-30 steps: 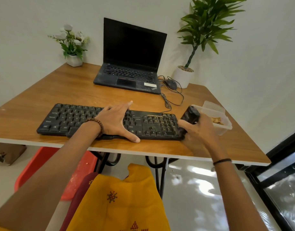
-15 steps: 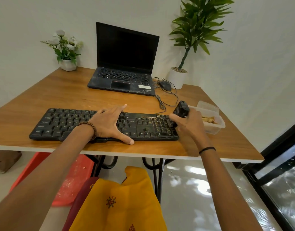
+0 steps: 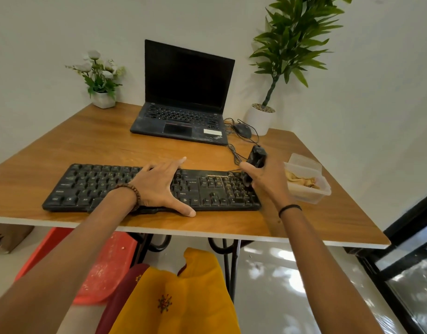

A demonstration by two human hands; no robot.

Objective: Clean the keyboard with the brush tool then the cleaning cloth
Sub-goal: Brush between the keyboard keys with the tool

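A black keyboard (image 3: 91,184) lies along the near edge of the wooden table (image 3: 87,143). My left hand (image 3: 159,186) rests flat on its middle keys, fingers spread, thumb at the front edge. My right hand (image 3: 268,177) grips a black brush tool (image 3: 255,157) upright over the number pad at the keyboard's right end. The brush's lower end touches the keys there; its bristles are hidden by my hand. A yellowish cloth (image 3: 301,182) lies crumpled in a clear plastic container (image 3: 311,196) just right of the keyboard.
An open black laptop (image 3: 183,116) stands at the back centre, with a black mouse (image 3: 242,130) and loose cable beside it. A white flower pot (image 3: 102,98) is back left, a tall potted plant (image 3: 260,119) back right. A red stool (image 3: 106,266) stands under the table.
My right hand has carried the brush from the keyboard's right edge inward and up over the number pad. My left hand has stayed flat on the keys. The camera tilted.
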